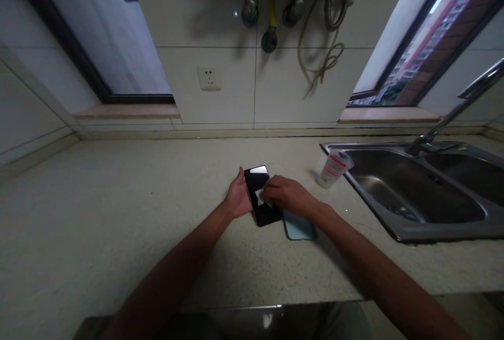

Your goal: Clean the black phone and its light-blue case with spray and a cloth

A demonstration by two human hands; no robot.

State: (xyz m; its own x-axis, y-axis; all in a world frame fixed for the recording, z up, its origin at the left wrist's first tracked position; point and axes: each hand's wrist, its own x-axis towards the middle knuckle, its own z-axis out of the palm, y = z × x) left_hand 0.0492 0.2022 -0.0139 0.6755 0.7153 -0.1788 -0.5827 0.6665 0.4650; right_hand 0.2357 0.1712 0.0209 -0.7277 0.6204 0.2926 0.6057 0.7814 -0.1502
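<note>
A black phone (260, 185) lies screen up on the speckled countertop (118, 214). My left hand (238, 197) rests against the phone's left edge, fingers curled along it and steadying it. My right hand (286, 195) is closed over a small white wipe (259, 197), pressing it on the phone's screen. A light blue phone case (298, 227) lies on the counter just under my right wrist, beside the phone.
A clear plastic cup (333, 168) with a red label lies tipped next to the steel double sink (413, 193), with its tap (457, 109) at the right. A wall socket (209, 78) and hanging hoses (271, 9) are behind. Windows flank both sides.
</note>
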